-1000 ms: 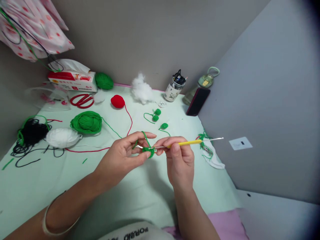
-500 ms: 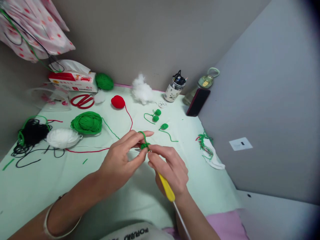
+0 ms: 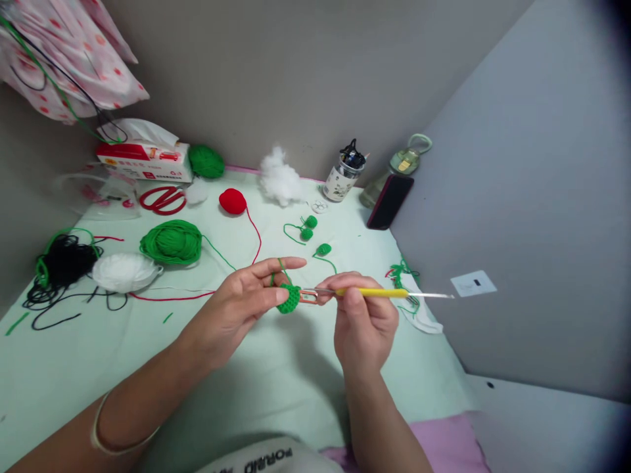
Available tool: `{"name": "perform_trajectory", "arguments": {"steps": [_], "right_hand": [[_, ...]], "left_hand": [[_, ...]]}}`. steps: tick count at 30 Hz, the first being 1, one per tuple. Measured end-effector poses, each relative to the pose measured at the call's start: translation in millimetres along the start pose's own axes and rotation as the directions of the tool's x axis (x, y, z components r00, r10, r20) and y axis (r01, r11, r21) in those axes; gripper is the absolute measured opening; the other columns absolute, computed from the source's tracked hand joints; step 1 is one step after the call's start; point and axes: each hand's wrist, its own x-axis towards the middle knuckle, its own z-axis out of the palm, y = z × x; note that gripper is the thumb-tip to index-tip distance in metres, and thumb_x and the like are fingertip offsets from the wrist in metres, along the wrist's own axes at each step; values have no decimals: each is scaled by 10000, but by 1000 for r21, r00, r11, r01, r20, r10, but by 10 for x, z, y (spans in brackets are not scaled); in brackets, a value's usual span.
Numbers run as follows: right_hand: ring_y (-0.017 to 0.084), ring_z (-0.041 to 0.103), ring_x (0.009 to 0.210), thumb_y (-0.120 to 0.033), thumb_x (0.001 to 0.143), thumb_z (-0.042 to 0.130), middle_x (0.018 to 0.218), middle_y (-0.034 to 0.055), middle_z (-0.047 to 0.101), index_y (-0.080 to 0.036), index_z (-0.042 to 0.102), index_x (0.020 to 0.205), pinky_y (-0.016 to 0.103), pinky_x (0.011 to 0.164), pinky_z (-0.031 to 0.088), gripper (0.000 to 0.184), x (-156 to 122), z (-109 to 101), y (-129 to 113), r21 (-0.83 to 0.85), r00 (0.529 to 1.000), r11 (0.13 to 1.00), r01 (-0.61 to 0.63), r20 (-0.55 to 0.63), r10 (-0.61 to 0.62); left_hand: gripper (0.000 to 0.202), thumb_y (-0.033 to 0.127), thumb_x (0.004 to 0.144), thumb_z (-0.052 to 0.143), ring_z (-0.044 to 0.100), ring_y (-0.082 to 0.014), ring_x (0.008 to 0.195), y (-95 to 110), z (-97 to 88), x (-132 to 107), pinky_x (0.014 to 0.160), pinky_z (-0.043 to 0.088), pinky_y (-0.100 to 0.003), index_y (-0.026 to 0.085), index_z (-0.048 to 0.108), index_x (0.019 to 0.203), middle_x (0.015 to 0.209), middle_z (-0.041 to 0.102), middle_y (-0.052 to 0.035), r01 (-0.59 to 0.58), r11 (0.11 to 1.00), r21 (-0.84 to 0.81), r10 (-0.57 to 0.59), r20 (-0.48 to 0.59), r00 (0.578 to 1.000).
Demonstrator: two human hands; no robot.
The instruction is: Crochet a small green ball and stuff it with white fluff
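Note:
My left hand pinches a small green crochet piece between thumb and fingers, with green yarn looped over its raised index finger. An orange stitch marker hangs at the right side of the piece. My right hand grips a crochet hook by its yellow handle. The hook lies nearly level, one metal end at the green piece, the other pointing right. A strand runs from the left hand toward the green yarn ball. Small green crocheted balls and a green oval piece lie beyond my hands.
At the left are white yarn, black yarn, red scissors and a tissue box. Red yarn, white stuffing, a pen jar and a phone stand toward the back. Yarn scraps lie right.
My right hand has moved right and turned the hook from steep to nearly level. The green piece has been tilted into fuller view, showing the orange marker.

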Motion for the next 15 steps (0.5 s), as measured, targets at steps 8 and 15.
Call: {"name": "perform_trajectory", "arguments": {"steps": [8,15], "right_hand": [[169,689,880,-228,994,633,913,37,740,-259,797,993,296,708,570,167,-4,37,68,89,994,993,-72,87,65],[121,668,680,-320,995,637,793,1,703,-233,771,901,261,666,560,185,49,-6,19,256,963,929,-268,60,262]], "left_hand": [[447,272,856,790,584,-141,892,-59,67,-5,893,470,-282,346,713,1290,945,635,14,-88,990,113,88,-1,996],[421,231,839,707,521,-128,773,-6,22,-7,747,455,-235,263,753,1256,871,636,-8,15,1000,-13,-14,101,995]]}}
